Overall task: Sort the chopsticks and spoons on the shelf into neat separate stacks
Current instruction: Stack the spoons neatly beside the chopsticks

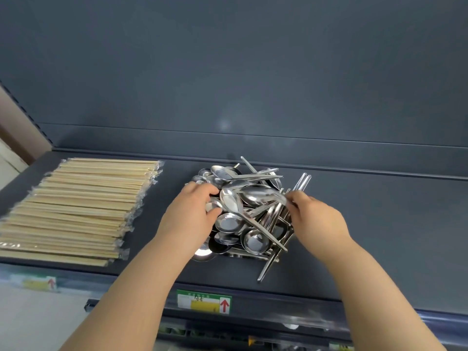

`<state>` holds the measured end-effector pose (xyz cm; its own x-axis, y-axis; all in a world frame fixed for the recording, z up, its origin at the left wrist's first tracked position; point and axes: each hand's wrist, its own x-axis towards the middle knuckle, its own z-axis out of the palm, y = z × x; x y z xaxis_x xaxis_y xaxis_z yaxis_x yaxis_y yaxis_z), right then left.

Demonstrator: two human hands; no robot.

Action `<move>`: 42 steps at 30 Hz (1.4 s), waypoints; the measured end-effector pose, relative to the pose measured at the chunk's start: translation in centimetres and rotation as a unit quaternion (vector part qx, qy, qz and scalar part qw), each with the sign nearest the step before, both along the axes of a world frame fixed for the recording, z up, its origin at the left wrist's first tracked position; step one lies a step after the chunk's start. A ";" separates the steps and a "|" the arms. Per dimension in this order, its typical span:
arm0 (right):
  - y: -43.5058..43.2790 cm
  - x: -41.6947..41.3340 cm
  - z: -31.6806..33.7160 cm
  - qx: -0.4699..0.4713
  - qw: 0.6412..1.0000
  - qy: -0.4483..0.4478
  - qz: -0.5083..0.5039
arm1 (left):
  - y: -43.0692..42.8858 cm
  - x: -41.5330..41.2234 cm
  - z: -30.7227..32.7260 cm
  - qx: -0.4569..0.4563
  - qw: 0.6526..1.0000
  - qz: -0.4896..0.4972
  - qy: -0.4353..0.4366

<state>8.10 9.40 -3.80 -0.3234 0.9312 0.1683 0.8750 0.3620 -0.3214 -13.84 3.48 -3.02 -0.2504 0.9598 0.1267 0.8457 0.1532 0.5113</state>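
Observation:
A jumbled pile of metal spoons [243, 211] lies in the middle of the dark grey shelf [367, 224], handles pointing several ways. To its left, wrapped wooden chopsticks [76, 211] lie side by side in a wide flat stack. My left hand [192, 214] is on the pile's left side, fingers curled round spoon bowls. My right hand [316, 219] is at the pile's right side, fingertips pinching spoon handles there; it looks slightly blurred. A few handles [302, 182] stick up beyond my right hand.
The shelf's dark back panel [253, 72] rises behind the pile. A price label with a red arrow [203, 301] is fixed to the front rail, and another label [38, 283] sits at the left. Bare shelf surface spreads to the right of the spoons.

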 end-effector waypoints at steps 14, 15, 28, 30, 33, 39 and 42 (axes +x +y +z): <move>-1.3 -3.4 -0.7 -0.235 0.968 0.069 -0.050 | 4.1 -0.3 0.5 -0.090 0.992 -0.044 0.073; -1.2 -3.6 -0.8 -0.222 0.972 0.062 -0.050 | 4.1 -0.2 0.6 -0.093 0.992 -0.049 0.064; -1.6 -3.8 -2.5 -0.085 0.976 0.184 -0.084 | 4.1 0.5 0.6 -0.094 0.994 -0.040 0.038; -1.9 -3.4 -2.5 -0.069 0.978 0.172 -0.092 | 4.2 0.5 0.5 -0.093 0.994 -0.037 0.039; -2.2 -2.7 -3.1 0.015 0.989 0.130 -0.070 | 4.4 0.4 0.9 -0.110 0.992 -0.040 0.047; -1.9 -2.3 -3.7 0.077 0.994 0.077 -0.031 | 4.0 0.5 1.5 -0.101 0.993 -0.052 0.034; -1.6 -2.9 -3.5 0.069 0.996 0.055 -0.006 | 3.6 0.4 1.7 -0.059 0.997 -0.048 -0.004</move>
